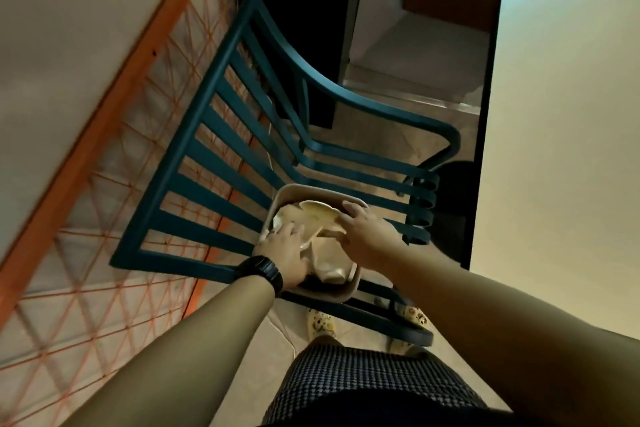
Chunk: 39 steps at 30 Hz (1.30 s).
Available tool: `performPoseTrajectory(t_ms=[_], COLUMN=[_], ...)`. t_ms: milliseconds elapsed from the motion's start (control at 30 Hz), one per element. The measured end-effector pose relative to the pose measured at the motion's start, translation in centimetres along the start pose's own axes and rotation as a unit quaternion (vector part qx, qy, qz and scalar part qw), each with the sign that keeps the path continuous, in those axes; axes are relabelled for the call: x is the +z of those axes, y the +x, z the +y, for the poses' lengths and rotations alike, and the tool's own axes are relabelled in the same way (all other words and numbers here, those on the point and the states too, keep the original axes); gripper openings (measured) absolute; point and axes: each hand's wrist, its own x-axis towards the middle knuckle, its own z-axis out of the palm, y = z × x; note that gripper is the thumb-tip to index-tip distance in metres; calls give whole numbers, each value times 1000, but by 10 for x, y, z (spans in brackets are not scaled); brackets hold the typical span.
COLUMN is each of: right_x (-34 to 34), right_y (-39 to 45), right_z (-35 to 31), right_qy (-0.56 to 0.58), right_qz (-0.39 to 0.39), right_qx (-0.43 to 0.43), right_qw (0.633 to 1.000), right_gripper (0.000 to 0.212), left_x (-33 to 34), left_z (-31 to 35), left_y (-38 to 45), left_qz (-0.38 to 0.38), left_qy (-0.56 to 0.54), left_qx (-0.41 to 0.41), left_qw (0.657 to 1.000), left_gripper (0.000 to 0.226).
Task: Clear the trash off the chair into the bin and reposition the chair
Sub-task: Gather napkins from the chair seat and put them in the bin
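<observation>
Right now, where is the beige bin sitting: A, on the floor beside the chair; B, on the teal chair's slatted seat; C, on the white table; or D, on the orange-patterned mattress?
B: the beige bin rests on the slatted seat of the teal chair, with both hands in the crumpled paper trash inside it.

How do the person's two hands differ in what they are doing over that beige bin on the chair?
The left hand wears a black watch at the wrist; the right hand has a bare wrist. The left hand presses on crumpled paper inside the bin; the right hand holds a flat round paper plate near the bin's far rim. Both reach into the same bin on the teal chair.
</observation>
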Motion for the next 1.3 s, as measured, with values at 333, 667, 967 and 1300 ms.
performPoseTrajectory(t_ms=[333, 667, 967, 1300], right_x=[-56, -84, -56, 6], right_y=[-57, -146, -300, -488], right_z=[12, 92, 240, 393], right_qy=[96, 204, 214, 288], right_qz=[47, 150, 197, 248], right_qx=[38, 102, 217, 329], right_qw=[994, 962, 932, 865], right_gripper=[40, 32, 40, 40], left_x=[-58, -115, -76, 8], left_z=[26, 166, 366, 584], left_y=[-30, -41, -72, -132], left_qz=[68, 126, 121, 58], left_qy=[-9, -25, 9, -4], left_qx=[4, 159, 266, 350], left_qw=[998, 979, 956, 935], left_gripper=[58, 45, 44, 50])
